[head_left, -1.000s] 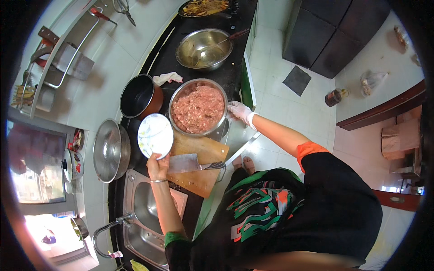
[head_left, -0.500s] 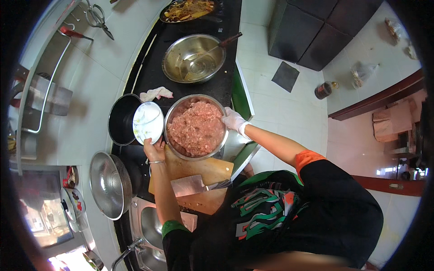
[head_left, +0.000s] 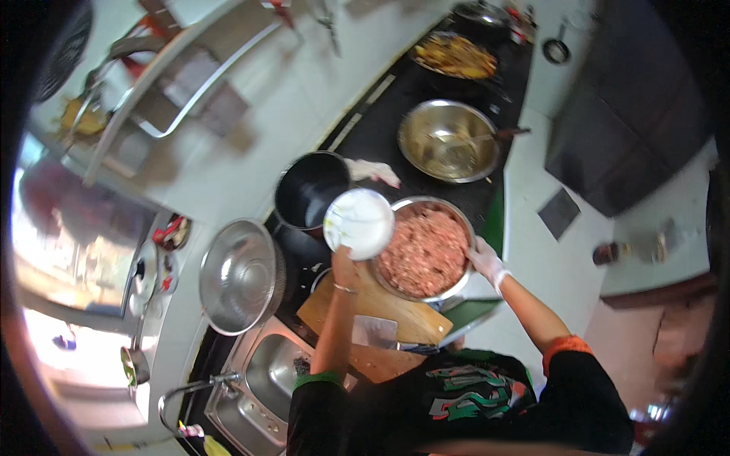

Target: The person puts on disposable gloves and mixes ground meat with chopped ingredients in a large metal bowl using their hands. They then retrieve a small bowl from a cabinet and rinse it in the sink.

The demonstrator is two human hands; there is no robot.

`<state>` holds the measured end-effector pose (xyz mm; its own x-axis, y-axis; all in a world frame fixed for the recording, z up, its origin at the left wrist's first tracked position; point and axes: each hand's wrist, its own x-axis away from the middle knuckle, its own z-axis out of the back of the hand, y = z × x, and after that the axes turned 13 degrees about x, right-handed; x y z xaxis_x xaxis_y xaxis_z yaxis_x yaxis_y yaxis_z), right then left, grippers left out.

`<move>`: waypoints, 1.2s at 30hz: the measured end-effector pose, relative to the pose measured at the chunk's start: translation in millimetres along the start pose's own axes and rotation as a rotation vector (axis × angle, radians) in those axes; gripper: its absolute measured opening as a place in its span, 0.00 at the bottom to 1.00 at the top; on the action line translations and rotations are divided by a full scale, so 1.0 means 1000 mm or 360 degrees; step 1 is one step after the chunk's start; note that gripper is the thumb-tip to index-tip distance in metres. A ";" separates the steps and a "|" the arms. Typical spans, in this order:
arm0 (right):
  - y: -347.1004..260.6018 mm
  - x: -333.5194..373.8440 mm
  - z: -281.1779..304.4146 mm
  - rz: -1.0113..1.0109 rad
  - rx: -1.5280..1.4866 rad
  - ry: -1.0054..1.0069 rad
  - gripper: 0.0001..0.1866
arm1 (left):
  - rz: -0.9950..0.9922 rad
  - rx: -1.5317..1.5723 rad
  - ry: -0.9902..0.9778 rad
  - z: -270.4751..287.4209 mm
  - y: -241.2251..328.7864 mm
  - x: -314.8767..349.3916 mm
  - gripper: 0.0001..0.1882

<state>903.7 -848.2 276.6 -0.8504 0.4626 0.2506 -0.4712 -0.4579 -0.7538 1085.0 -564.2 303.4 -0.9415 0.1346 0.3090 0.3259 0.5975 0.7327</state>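
My bare left hand (head_left: 344,262) grips the near edge of a white plate (head_left: 357,223) with a faint floral pattern. The plate is held between a black pot (head_left: 308,182) and a steel bowl (head_left: 427,200), overlapping the rims of both in view. Pink minced meat (head_left: 423,254) fills the steel bowl. At the bowl's right rim is my right hand (head_left: 487,263), in a thin clear glove, closed on that edge. Nearer me, a cleaver (head_left: 374,332) lies on a wooden cutting board (head_left: 414,311), partly behind my left forearm.
Farther along the black counter stand a larger steel bowl (head_left: 449,144) with a wooden-handled utensil and a platter of yellowish food (head_left: 456,57). A white cloth (head_left: 372,172) lies behind the plate. At left are a steel strainer (head_left: 239,277) and a sink (head_left: 274,368).
The whole view has swung, shifting the counter rightward in the picture. My left hand still holds the plate, which now overlaps the meat bowl's left rim. My right hand stays on the bowl's edge.
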 end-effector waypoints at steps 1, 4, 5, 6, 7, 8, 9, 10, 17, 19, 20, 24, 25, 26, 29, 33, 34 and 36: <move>-0.001 0.000 0.004 -0.0087 -0.0096 -0.0027 0.18 | 0.0166 -0.0075 0.0092 0.001 0.008 0.010 0.19; -0.021 0.011 0.012 -0.0204 -0.0196 -0.0064 0.14 | 0.0111 0.0045 0.0090 0.032 0.022 0.043 0.27; -0.021 0.009 0.014 -0.0232 -0.0192 -0.0112 0.14 | 0.0121 0.0017 0.0150 0.042 0.023 0.053 0.27; -0.020 0.008 0.015 -0.0230 -0.0185 -0.0131 0.13 | 0.0136 -0.0015 0.0201 0.044 0.029 0.067 0.27; -0.021 0.008 0.016 -0.0233 -0.0178 -0.0168 0.14 | 0.0156 -0.0055 0.0254 0.046 0.037 0.079 0.27; -0.021 0.007 0.017 -0.0239 -0.0170 -0.0202 0.14 | 0.0196 -0.0139 0.0267 0.047 0.043 0.088 0.27; -0.012 0.003 0.016 -0.0216 -0.0185 -0.0232 0.14 | 0.0243 -0.0224 0.0278 0.048 0.050 0.097 0.27; -0.013 0.004 0.016 -0.0215 -0.0204 -0.0249 0.14 | 0.0284 -0.0306 0.0299 0.053 0.055 0.107 0.27; -0.018 0.004 0.017 -0.0200 -0.0152 -0.0238 0.15 | 0.0581 -0.0522 0.0447 0.138 0.036 0.092 0.20; 0.017 -0.015 0.001 -0.0087 -0.0055 -0.0157 0.15 | 0.0579 -0.0537 0.0420 0.136 0.035 0.091 0.20; 0.029 -0.023 -0.005 -0.0024 -0.0001 -0.0126 0.15 | 0.0580 -0.0518 0.0408 0.139 0.033 0.091 0.20; 0.035 -0.025 -0.010 0.0084 -0.0014 -0.0088 0.15 | 0.0679 -0.0748 0.0535 0.154 0.029 0.082 0.19; 0.035 -0.026 -0.010 0.0083 -0.0006 -0.0092 0.15 | 0.0728 -0.0883 0.0610 0.155 0.029 0.081 0.19; 0.036 -0.027 -0.010 0.0056 -0.0039 -0.0125 0.15 | 0.0648 -0.0951 0.0535 0.156 0.028 0.083 0.18; 0.013 -0.012 0.002 -0.0118 -0.0113 -0.0251 0.15 | 0.0348 -0.1702 0.0355 0.157 0.035 0.096 0.18; 0.030 -0.023 0.005 -0.0047 0.0022 -0.0078 0.14 | -0.0169 -0.2791 0.0176 0.053 0.111 0.135 0.19; 0.045 -0.031 -0.009 0.0126 0.0094 -0.0003 0.13 | -0.0552 -0.2552 0.0124 0.035 0.139 0.150 0.15; 0.045 -0.032 -0.013 0.0068 0.0125 0.0027 0.13 | -0.0785 -0.2536 0.0188 -0.044 0.208 0.172 0.11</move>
<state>912.7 -873.1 227.0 -0.8663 0.4539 0.2086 -0.4522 -0.5350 -0.7137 994.5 -451.7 535.5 -0.9864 0.0905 -0.1369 -0.1544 -0.7952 0.5864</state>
